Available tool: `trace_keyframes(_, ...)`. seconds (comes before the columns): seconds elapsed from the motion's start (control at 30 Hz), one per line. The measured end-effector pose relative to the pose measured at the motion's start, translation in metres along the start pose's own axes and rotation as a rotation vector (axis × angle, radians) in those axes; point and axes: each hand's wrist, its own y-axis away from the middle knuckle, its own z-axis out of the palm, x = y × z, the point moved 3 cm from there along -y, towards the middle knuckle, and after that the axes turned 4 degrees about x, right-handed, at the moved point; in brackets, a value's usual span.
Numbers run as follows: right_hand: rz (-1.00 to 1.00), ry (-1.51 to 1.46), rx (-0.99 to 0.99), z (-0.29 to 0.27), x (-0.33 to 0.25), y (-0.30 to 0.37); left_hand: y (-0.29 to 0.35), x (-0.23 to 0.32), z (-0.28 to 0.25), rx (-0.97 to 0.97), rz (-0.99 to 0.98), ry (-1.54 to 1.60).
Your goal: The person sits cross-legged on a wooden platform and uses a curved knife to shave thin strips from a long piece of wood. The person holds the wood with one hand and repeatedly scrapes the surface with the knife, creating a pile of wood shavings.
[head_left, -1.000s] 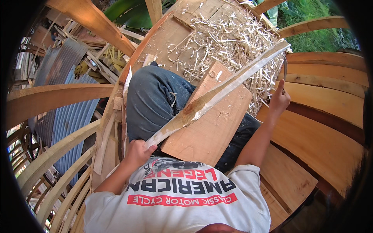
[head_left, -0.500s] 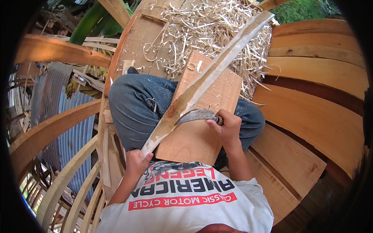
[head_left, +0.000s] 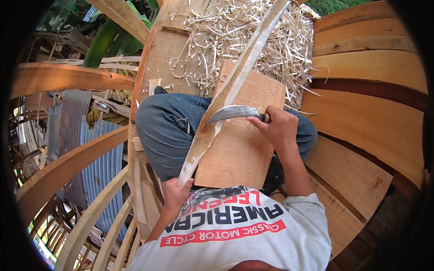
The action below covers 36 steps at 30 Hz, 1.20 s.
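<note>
A long, pale wooden strip (head_left: 228, 86) with brown, rough patches runs from my lap up toward the far shavings. Its near end is gripped by my left hand (head_left: 176, 193), fingers closed round it. My right hand (head_left: 279, 125) is wrapped round the dark handle of a curved knife (head_left: 235, 112). The blade reaches left across the strip, its tip over the brown patch near the middle. Beneath the strip, a flat reddish board (head_left: 244, 153) lies across my crossed legs (head_left: 169, 131) in blue jeans.
Curly wood shavings (head_left: 280, 58) are heaped on the planks beyond the board. Wide planks (head_left: 366, 117) curve up along the right side. Curved timber ribs (head_left: 72, 158) stand at the left, with corrugated metal sheets (head_left: 101, 167) outside them.
My right hand and the knife have moved farther up the strip, away from my body. The strip's far end has swung left and stands more upright. My left hand keeps its hold.
</note>
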Motion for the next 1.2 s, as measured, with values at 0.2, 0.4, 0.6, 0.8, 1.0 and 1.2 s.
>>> trace_keyframes(0.2, 0.040, 0.085, 0.133, 0.003, 0.018, -0.016, 0.002, -0.002, 0.000, 0.017, 0.004, 0.000)
trace_keyframes(0.4, 0.426, 0.102, 0.211, -0.030, 0.084, -0.054, -0.003, -0.009, 0.002, -0.002, 0.033, -0.013)
trace_keyframes(0.6, 0.394, -0.216, 0.154, -0.023, 0.058, -0.004, 0.004, -0.023, 0.006, 0.024, 0.080, 0.007)
trace_keyframes(0.8, 0.427, -0.457, 0.135, 0.004, 0.063, 0.028, 0.000, -0.021, 0.003, -0.035, -0.001, 0.069)
trace_keyframes(1.0, 0.223, -0.503, -0.119, 0.007, -0.001, 0.037, 0.000, -0.027, 0.005, -0.038, 0.022, 0.053)
trace_keyframes(1.2, 0.046, -0.276, -0.184, 0.011, -0.013, 0.026, 0.001, -0.025, 0.004, -0.054, -0.045, 0.102)
